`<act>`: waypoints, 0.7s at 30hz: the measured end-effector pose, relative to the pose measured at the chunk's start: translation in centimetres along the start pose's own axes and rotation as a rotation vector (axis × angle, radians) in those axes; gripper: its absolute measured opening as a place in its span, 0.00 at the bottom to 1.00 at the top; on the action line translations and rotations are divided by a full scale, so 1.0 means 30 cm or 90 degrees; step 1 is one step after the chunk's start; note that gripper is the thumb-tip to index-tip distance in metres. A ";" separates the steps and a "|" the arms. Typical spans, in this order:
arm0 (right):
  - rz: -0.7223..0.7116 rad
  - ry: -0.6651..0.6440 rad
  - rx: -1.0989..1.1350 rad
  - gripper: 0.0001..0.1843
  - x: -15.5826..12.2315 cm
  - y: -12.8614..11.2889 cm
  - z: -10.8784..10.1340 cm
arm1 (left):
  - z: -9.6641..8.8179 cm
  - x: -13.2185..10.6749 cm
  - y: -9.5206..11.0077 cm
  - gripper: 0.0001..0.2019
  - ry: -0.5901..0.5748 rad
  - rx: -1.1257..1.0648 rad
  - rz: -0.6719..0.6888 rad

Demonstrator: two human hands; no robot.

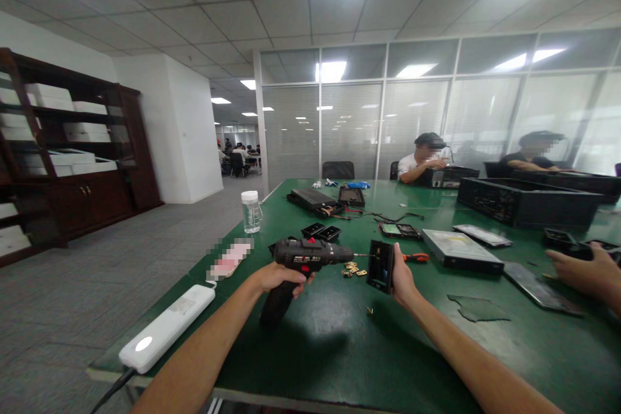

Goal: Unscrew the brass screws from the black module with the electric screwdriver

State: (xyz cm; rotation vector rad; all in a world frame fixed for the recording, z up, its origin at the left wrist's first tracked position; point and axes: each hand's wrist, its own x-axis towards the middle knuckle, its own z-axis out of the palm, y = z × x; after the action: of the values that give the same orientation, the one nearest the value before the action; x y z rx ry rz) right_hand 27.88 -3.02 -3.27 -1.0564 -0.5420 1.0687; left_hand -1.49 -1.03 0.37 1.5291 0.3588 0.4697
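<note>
My left hand (280, 277) is wrapped round the grip of a black cordless drill (303, 253), which points to the right. Its thin bit extends to a small black rectangular housing (380, 266); whether the tip touches a screw, I cannot tell. Held upright by its right side, that housing is in my right hand (402, 277). Below the bit lies a small pile of brass-coloured metal pieces (352, 270), and a tiny brass piece (370, 311) rests nearer me. Just beyond my right hand is an orange-and-black screwdriver (418, 258).
On the green table (310, 362) stand a water bottle (251, 213), a white power strip (167, 326) and an optical drive (460, 251). A black computer case (528, 202) is at the right. Another person's hand (585, 277) reaches in there.
</note>
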 end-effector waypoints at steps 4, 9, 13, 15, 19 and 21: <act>0.003 0.004 -0.002 0.28 0.003 0.000 0.000 | 0.000 0.001 0.001 0.15 -0.006 0.005 0.008; 0.011 0.002 -0.003 0.27 -0.005 -0.005 0.003 | 0.005 0.001 0.004 0.14 -0.010 -0.001 0.008; 0.013 0.000 0.001 0.28 -0.009 -0.008 0.002 | 0.003 0.001 0.004 0.15 -0.013 -0.001 0.008; 0.009 0.006 -0.003 0.28 -0.008 -0.008 0.002 | 0.001 0.002 0.001 0.15 -0.009 0.000 0.007; 0.006 0.005 0.001 0.28 -0.007 -0.006 0.002 | 0.000 0.003 -0.002 0.15 -0.003 0.000 0.007; 0.010 -0.003 -0.002 0.28 -0.008 -0.007 0.001 | 0.001 0.002 -0.002 0.15 0.002 -0.002 0.003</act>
State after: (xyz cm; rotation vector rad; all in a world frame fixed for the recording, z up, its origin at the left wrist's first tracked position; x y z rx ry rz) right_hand 27.83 -3.24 -3.04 -1.0617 -0.5401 1.0846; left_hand -1.41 -1.02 0.32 1.5271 0.3575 0.4768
